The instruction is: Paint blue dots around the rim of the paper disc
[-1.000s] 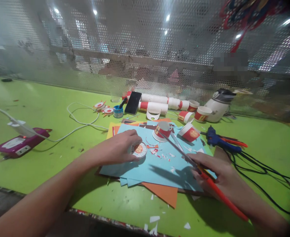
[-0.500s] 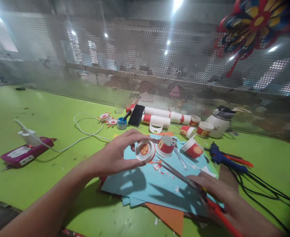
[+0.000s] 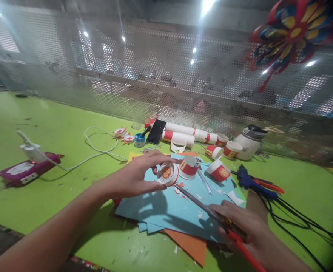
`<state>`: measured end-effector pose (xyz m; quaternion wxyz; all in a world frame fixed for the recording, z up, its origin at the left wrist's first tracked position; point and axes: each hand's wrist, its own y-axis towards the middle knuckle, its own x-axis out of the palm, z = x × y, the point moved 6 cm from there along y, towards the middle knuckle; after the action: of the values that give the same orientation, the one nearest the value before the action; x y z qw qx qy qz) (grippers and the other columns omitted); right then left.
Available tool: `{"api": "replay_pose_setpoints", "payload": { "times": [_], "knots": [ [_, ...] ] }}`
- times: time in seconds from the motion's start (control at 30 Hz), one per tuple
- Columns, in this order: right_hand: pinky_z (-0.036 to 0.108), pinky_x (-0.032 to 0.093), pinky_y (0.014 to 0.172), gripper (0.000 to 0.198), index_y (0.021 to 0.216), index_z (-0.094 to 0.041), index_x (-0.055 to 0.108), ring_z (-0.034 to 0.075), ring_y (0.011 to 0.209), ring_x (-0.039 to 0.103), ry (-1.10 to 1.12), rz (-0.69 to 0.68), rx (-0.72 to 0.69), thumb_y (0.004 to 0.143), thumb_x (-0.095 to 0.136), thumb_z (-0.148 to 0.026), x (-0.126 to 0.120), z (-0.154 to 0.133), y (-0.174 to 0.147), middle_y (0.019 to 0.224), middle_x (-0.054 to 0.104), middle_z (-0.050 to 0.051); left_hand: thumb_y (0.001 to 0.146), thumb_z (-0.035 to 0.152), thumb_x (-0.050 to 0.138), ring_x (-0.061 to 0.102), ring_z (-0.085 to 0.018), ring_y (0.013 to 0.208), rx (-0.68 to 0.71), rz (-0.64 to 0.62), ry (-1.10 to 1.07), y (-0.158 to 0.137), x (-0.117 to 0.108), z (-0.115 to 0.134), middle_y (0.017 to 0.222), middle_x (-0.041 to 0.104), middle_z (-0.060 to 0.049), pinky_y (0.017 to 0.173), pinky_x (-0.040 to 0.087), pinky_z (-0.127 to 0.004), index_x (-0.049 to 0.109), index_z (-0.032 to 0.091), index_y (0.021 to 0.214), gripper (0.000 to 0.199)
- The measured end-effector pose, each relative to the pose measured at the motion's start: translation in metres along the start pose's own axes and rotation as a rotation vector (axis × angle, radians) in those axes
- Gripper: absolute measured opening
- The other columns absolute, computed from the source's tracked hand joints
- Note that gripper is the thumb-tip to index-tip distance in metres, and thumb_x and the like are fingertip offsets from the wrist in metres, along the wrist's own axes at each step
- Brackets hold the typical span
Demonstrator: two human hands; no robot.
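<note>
Between its thumb and fingers, my left hand (image 3: 139, 174) grips a cut-down paper cup (image 3: 167, 173), its round printed end facing me. My right hand (image 3: 241, 221) is wrapped round the handles of red-handled scissors (image 3: 196, 201). The scissor blades look closed, with their tips at the lower right rim of the held cup. Below lie blue paper sheets (image 3: 144, 211) strewn with small red and white scraps. A red and white paper cup (image 3: 188, 167) stands just beyond the held one, and another paper cup (image 3: 219, 170) lies tilted to its right.
A blue glue gun (image 3: 250, 181) and orange-handled pliers lie at right with black cables. Behind are a phone (image 3: 156, 132), joined paper-cup tubes (image 3: 180, 139), a paint jar (image 3: 139, 140) and a white kettle-like jug (image 3: 250, 143). At left sits a purple power strip (image 3: 29, 170) with a white cable.
The scissor blades have come together from slightly apart, their tips now at the cup's rim. My right hand has moved a little left. The left hand keeps its hold on the cup.
</note>
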<state>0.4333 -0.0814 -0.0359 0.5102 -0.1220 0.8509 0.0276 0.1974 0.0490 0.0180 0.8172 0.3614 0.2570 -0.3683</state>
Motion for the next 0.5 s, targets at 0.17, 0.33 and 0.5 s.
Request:
{"api": "replay_pose_setpoints", "payload": {
  "times": [0.17,0.33,0.5],
  "knots": [
    [0.031,0.051,0.076,0.029,0.12,-0.03,0.064,0.019,0.086,0.064,-0.03,-0.021,-0.01,0.098,0.05,-0.044,0.0022,0.0017,0.0023,0.096,0.068,0.003,0.086,0.024,0.069,0.051,-0.026,0.123,0.012,-0.006,0.015,0.0007,-0.0013,0.0035,0.132,0.055,-0.008,0.105,0.043,-0.046,0.054,0.027,0.134,0.051],
    [0.026,0.054,0.069,0.026,0.116,-0.027,0.068,0.018,0.082,0.068,-0.084,0.083,-0.101,0.096,0.055,-0.038,-0.0019,0.0004,0.0053,0.092,0.071,0.004,0.088,0.028,0.068,0.053,-0.024,0.12,0.029,-0.017,0.0,-0.0001,-0.0022,0.0044,0.13,0.056,-0.008,0.105,0.044,-0.043,0.053,0.025,0.135,0.05],
    [0.021,0.055,0.06,0.026,0.116,-0.028,0.069,0.018,0.075,0.071,-0.175,0.181,-0.237,0.091,0.063,-0.033,-0.0055,0.0043,0.001,0.088,0.074,0.003,0.087,0.028,0.07,0.055,-0.023,0.116,0.023,-0.027,0.009,-0.0005,-0.0009,0.0029,0.127,0.057,-0.009,0.102,0.046,-0.042,0.054,0.025,0.135,0.051]
  ]
}}
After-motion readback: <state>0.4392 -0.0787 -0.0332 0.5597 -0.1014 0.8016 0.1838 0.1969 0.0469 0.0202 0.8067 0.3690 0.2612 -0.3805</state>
